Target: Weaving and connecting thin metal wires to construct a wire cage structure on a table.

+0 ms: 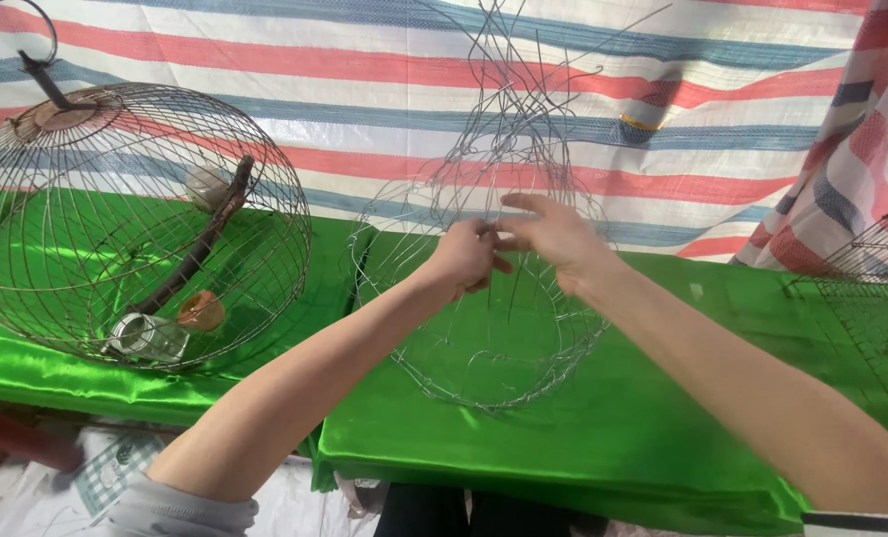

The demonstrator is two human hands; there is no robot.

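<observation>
**Both hands on half-built wire cage**

Grey sleeve [190, 512] sat lowest in view, at the left elbow. Left hand [467, 257] had its fingers pinched shut on a wire of the unfinished wire frame [484, 298], which stood on the green-draped counter [643, 438]. Right hand [553, 237] touched the same wires, fingers half spread. Left of them, the finished round cage [136, 219] lay tilted, holding a branch perch [200, 249], a clear jar [148, 336] and an orange cup [201, 310].

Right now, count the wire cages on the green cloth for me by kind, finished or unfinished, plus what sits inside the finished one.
Finished round wire cage: 1
Unfinished wire frame, touched by the left hand and the right hand: 1
Stick perch inside the finished cage: 1
Small cups inside the finished cage: 2
Total: 5
</observation>
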